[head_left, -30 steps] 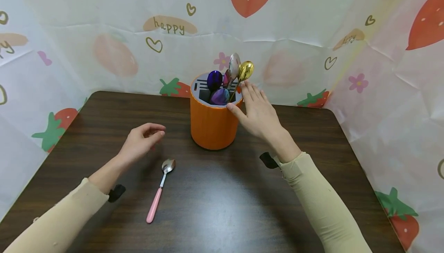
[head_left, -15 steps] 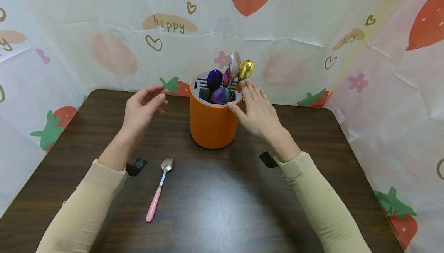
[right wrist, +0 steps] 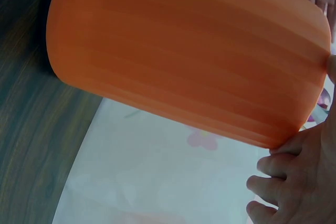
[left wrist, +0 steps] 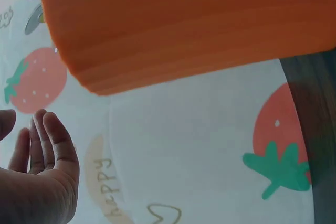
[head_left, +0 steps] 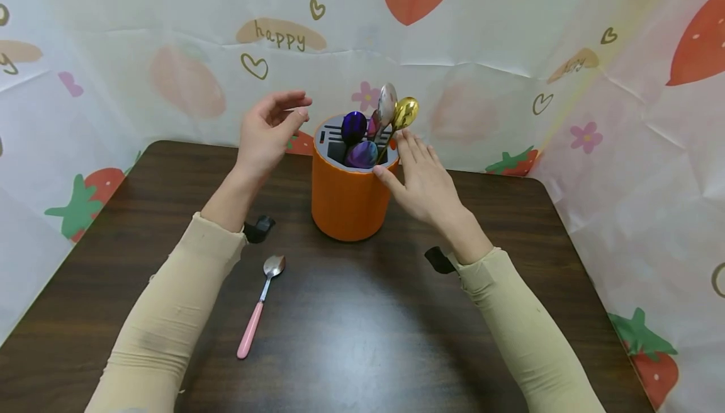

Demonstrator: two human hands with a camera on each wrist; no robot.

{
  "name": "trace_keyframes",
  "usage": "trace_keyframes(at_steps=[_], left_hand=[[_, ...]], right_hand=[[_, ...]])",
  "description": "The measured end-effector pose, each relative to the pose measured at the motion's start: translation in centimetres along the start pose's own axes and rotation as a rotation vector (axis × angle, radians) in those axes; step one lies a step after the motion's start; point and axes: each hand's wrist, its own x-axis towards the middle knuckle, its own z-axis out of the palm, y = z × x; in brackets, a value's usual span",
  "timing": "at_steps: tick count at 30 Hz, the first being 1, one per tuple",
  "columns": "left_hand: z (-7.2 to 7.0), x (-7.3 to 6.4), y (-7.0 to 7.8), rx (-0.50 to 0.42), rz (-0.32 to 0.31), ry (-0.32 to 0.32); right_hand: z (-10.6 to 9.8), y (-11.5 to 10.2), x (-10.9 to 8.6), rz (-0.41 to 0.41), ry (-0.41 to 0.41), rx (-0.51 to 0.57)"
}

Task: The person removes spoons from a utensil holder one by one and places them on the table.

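An orange cylindrical utensil holder (head_left: pixel 350 205) with a grey slotted top stands on the table. Out of its top rise a silver spoon (head_left: pixel 387 103), a gold spoon (head_left: pixel 405 113), a dark blue-purple spoon (head_left: pixel 354 128) and a purple-blue one (head_left: pixel 362 155). My right hand (head_left: pixel 425 186) rests against the holder's right upper rim, fingers extended. In the air left of the holder's top is my left hand (head_left: pixel 270 133), fingers relaxed and apart from it, holding nothing. A spoon with a pink handle (head_left: pixel 250 331) lies on the table, below my left hand in the head view.
The dark wooden table (head_left: pixel 351 312) has a patterned white sheet (head_left: pixel 187 35) with strawberries and hearts behind it and at both sides. A black strap piece (head_left: pixel 259 229) shows at the left wrist, and another black piece (head_left: pixel 439 260) at the right.
My left hand has risen from above the table and moved away from me and rightward, toward the holder's top. The right hand stays against the rim; the pink-handled spoon has not moved.
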Motion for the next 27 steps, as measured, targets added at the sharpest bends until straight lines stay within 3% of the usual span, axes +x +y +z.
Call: trace_keyframes(at_steps=[9, 16, 23, 27], left_hand=[[2.1, 1.6, -0.3, 0.215, 0.043, -0.129], [3.0, 2.1, -0.6, 0.362, -0.002, -0.230], [3.7, 2.4, -0.3, 0.427, -0.023, -0.331], [3.9, 2.5, -0.3, 0.452, -0.032, -0.358]], right_hand=[[0.1, 0.1, 0.0, -0.004, 0.010, 0.003], [0.0, 0.1, 0.0, -0.008, 0.006, 0.007], [-0.1, 0.1, 0.0, 0.000, -0.003, 0.007], [-0.1, 0.1, 0.0, -0.003, -0.008, 0.000]])
